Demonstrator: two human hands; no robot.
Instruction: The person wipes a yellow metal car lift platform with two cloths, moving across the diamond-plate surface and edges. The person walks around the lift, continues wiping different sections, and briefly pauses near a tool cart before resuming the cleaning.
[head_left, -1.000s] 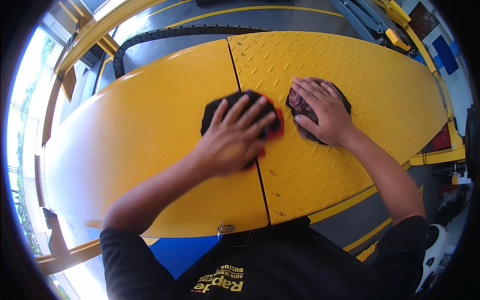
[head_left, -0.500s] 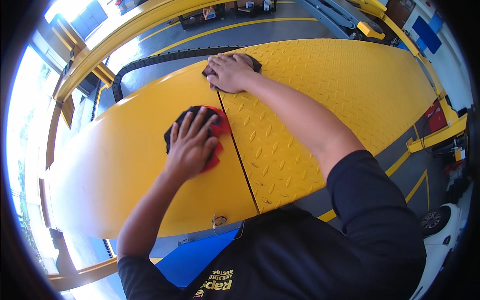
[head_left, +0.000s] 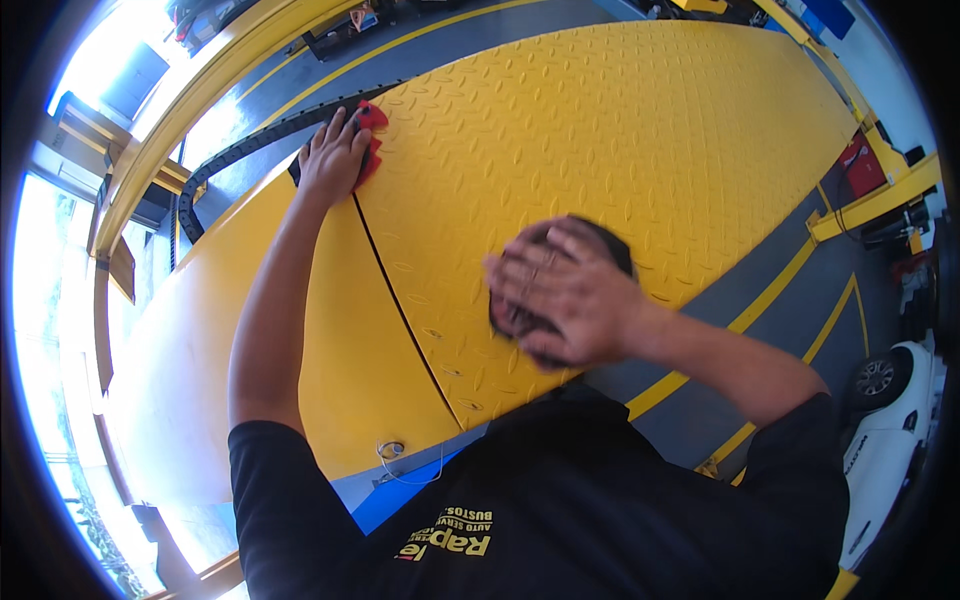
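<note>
Rag [head_left: 372, 115], red and black, lies under your left hand [head_left: 332, 160] at the far edge, over the far end of the seam [head_left: 395, 290]. Left palm down, fingers extended across it, not clenched; red shows on the right, black on the left. Dark rag [head_left: 610, 245] under your right hand [head_left: 565, 295], on the tread plate [head_left: 600, 120], right of the seam, near the edge closest to you. Right hand blurred, fingers laid out flat over the cloth, no fist; finger pressure, can't tell.

Smooth panel [head_left: 340, 390] left of the seam, same yellow as the plate; your left arm reaches over it. Ring [head_left: 391, 451] with thin wire at its near edge, by your black shirt [head_left: 570, 500]. Cable chain [head_left: 235, 152], black, curves along the far left side. Yellow frame [head_left: 165, 115] beyond that. Right side: grey floor [head_left: 700, 330] with yellow lines, red box [head_left: 862, 165] by the lift arm [head_left: 880, 202], white car [head_left: 885, 450] lower right.
</note>
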